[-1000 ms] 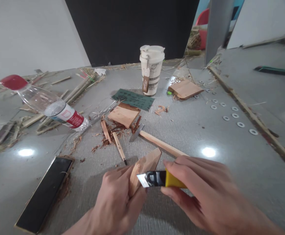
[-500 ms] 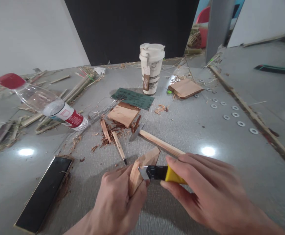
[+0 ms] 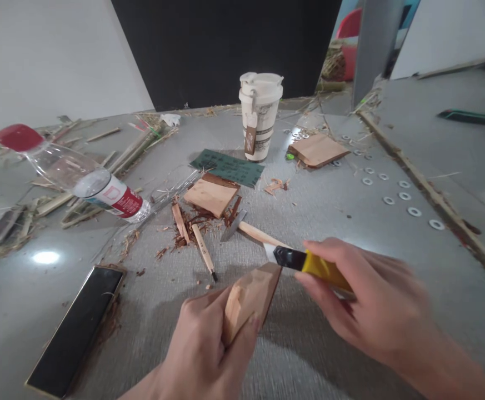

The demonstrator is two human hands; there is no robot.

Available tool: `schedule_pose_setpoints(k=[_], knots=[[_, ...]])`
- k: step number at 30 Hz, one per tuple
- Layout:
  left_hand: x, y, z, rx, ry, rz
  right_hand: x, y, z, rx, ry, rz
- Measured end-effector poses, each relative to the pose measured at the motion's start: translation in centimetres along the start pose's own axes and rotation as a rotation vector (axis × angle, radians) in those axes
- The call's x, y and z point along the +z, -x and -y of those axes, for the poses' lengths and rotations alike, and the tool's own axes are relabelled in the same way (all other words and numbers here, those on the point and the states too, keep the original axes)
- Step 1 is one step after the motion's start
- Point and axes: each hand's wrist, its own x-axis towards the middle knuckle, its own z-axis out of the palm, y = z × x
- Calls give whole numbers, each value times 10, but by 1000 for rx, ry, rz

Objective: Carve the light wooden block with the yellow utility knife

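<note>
My left hand [image 3: 203, 347] is closed round a small wedge-shaped piece of wood [image 3: 253, 294], holding it upright and tilted away from me. My right hand [image 3: 371, 303] grips a yellow and black utility knife [image 3: 309, 262], its short blade pointing left just past the wood's far tip. On the grey surface behind the wood lie a wooden-handled chisel [image 3: 253, 230] and a thin carving tool [image 3: 204, 251], among reddish wood shavings [image 3: 188, 225].
A plastic bottle with a red cap [image 3: 79, 178] lies at the left beside bamboo strips. A dark phone [image 3: 78, 328] lies near my left arm. Farther back are a wood block [image 3: 211, 194], green sandpaper [image 3: 228, 166], a lidded cup [image 3: 260, 114], another wood slab [image 3: 318, 150] and several metal washers [image 3: 400, 195].
The knife has slid up along the wood from near my left thumb to beyond the wood's far tip. My right hand moved up and right with it.
</note>
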Motion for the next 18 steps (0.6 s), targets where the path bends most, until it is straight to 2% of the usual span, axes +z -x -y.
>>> schedule_pose_setpoints(k=[7,13,16,18], knots=[[-1,1,0,-41,55,35,7,2,3,-28,-139,88],[-4,-6,-4,-36,135,76,14,3,10,71,-235,125],[-7,-8,-2,8,238,151,18,3,14,137,-332,154],[-6,-5,4,-6,346,259,22,3,18,183,-394,156]])
